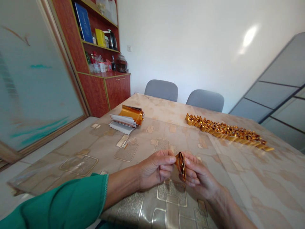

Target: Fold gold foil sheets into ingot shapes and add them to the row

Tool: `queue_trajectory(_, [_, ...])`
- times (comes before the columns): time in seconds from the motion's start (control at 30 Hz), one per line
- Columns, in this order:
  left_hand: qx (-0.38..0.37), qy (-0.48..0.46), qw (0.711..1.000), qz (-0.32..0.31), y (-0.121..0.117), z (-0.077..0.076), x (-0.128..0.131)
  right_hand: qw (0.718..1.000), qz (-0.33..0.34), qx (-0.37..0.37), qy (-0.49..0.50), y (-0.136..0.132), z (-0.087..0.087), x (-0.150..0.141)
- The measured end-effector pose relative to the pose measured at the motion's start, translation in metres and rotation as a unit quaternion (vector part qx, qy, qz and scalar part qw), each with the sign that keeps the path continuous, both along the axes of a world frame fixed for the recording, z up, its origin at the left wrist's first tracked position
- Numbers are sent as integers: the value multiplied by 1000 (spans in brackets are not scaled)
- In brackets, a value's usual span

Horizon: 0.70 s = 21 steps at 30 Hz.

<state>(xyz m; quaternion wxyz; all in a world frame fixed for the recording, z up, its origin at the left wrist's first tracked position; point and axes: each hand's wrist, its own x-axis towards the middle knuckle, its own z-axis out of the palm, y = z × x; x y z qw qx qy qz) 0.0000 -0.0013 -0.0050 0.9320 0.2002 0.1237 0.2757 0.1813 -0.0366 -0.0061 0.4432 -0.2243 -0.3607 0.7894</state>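
Between my two hands is a folded piece of shiny gold foil paper [181,166], held upright just above the table's near part. My left hand [156,167] pinches its left edge with thumb and forefinger, the other fingers curled. On the other side, my right hand [196,168] grips it with the thumb in front and fingers behind. A stack of gold and white foil sheets [131,116] lies curled on the table to the left. Rows of folded gold paper pieces [226,132] are lined up on the right.
A patterned cover lies over the table [143,144]. Behind its far edge stand two grey chairs [162,89]. A red-brown cabinet [105,92] with a kettle [111,39] and jars is at the back left. Left of the table is a frosted glass door [35,79].
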Motion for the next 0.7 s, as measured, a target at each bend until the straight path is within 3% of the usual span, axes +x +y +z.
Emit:
queue_trajectory(0.17, [-20, -21, 999, -18, 1, 0, -1, 1000, -12, 1, -2, 0, 0, -2])
queue_trajectory(0.33, [-14, -45, 999, 6, 2, -2, 3, 999, -43, -8, -9, 1, 0, -4])
queue_trajectory(0.7, [129, 68, 985, 88, -6, 6, 5, 997, -61, -8, -35, 0, -2, -6])
